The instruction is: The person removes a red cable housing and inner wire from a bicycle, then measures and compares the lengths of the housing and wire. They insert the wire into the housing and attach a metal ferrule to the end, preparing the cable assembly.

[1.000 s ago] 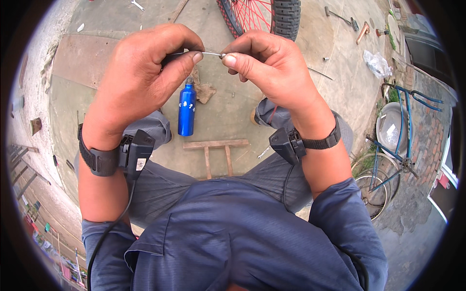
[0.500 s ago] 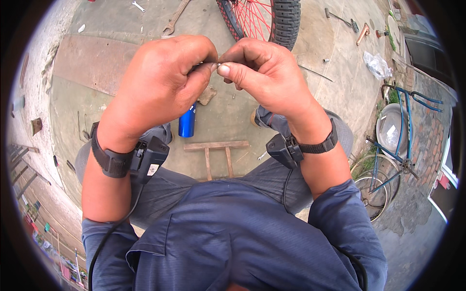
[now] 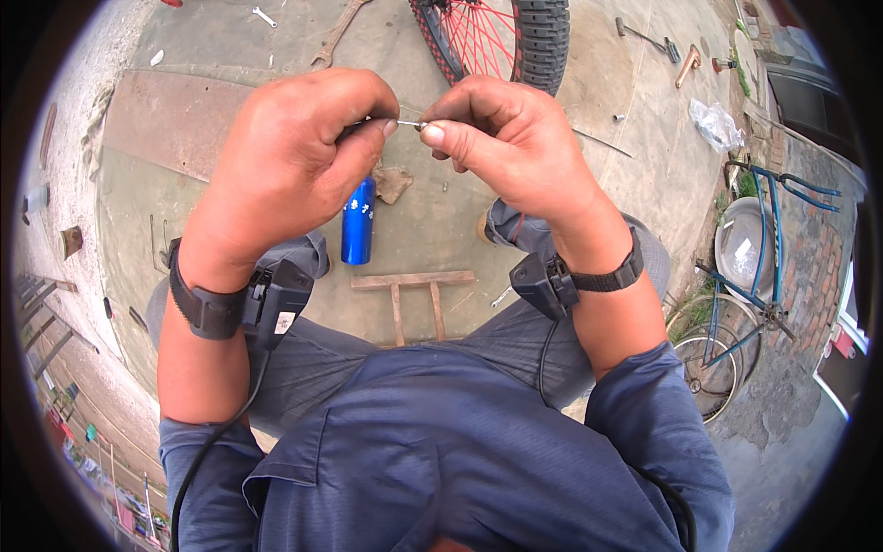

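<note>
A thin, silvery metal rod (image 3: 408, 123) spans the small gap between my two hands, up in front of my chest. Its left end is pinched by thumb and fingers of my left hand (image 3: 299, 152). Thumb and forefinger of my right hand (image 3: 506, 143) close on its other end, where a small dark tip shows. What lies inside the curled fingers is hidden. Below my left hand a blue bottle (image 3: 357, 230) stands on the ground beside a brownish stone (image 3: 395, 184). Beyond my right hand is a wheel with red spokes and a knobbly black tire (image 3: 541, 46).
A large wrench (image 3: 337, 35) and a small wrench (image 3: 265, 17) lie ahead on the left. On the right are a hammer (image 3: 641, 34), a plastic bag (image 3: 715, 124), a metal basin (image 3: 730, 241) and a blue bicycle frame (image 3: 775, 248). A wooden frame (image 3: 412, 281) lies between my legs.
My hands have drawn apart slightly, the left one moving left. More of the thin metal rod now shows between the fingertips.
</note>
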The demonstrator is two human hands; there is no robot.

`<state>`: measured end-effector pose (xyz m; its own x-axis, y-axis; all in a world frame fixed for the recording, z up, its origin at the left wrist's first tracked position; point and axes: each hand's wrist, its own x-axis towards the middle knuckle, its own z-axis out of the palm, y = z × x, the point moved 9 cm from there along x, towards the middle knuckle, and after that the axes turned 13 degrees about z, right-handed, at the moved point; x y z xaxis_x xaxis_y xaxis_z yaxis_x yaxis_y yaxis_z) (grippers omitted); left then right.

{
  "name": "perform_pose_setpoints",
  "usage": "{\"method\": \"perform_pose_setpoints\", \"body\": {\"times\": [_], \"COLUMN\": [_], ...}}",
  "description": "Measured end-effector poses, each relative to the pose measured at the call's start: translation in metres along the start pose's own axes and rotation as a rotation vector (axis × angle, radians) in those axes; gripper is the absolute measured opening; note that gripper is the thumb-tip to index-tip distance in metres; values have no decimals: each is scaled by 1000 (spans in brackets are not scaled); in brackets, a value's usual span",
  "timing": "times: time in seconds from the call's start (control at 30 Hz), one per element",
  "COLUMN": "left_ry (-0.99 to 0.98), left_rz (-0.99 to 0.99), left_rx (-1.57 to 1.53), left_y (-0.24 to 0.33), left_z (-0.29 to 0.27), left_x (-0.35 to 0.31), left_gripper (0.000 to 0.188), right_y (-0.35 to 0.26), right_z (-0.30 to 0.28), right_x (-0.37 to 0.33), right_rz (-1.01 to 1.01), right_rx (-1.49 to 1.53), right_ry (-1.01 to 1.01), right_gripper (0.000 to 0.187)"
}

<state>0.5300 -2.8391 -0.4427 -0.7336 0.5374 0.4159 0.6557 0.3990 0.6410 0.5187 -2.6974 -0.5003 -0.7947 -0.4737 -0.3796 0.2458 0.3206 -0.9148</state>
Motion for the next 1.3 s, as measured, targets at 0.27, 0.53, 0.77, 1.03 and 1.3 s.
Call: {"method": "perform_pose_setpoints", "body": {"times": [0.27,0.53,0.77,1.03,1.3], "left_ry": [11,-17,2,18,7], "left_rz": [26,-34,18,-110,-9], "left_rx": [-23,-17,-1,-103,-50], "left_y": [1,-6,0,-10,-5], "left_z": [10,-1,9,0,5], "left_x": [1,-3,2,-2,-2], "left_gripper": [7,6,6,6,5], "right_y": [3,6,4,7,6], "right_z": [2,-1,5,-5,-1], "right_x": [0,2,5,4,5], "right_rz": [17,42,0,48,18], "right_rx": [5,21,104,9,103], "right_ry": [-8,-11,29,-4,32], "right_gripper": [14,15,14,16,13]}}
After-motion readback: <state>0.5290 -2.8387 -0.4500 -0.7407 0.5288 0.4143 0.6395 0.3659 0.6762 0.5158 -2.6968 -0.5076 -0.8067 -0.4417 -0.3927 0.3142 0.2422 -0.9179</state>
